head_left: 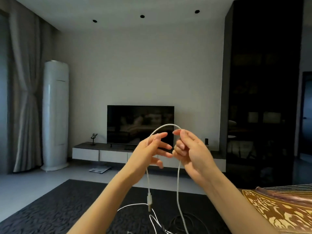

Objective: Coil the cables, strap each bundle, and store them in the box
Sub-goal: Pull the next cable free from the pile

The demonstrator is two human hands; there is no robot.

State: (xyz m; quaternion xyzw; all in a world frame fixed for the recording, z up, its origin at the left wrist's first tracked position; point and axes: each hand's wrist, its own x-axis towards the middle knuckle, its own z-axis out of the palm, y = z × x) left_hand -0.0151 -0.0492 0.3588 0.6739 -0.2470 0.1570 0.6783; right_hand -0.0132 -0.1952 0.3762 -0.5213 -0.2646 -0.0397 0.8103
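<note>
Two bare arms are raised at chest height in a dim living room, and a white cable [166, 125] is held up between them as an arch. The left hand [148, 152] is seen at about 9 o'clock of the arch, its fingers spread and loosely curled, with the cable passing behind the palm; whether it is truly gripped there cannot be told. The right hand [190, 149] is seen at 3 o'clock, and the cable is pinched between its thumb and forefinger at the top of the arch.

From each hand a strand is let fall straight toward 6 o'clock, so the long axis of the loop is vertical. The left strand ends in a plug [149, 200] dangling well below the left hand; the right strand runs down and off the bottom edge. More white slack [135, 206] and a dark cable [185, 218] are lying on the black rug [59, 213] below.

Judged from this, the first coil is only being started, and the long free run is nearer the right hand. No strap or box is seen. A television [140, 124] is set at 12 o'clock against the far wall
</note>
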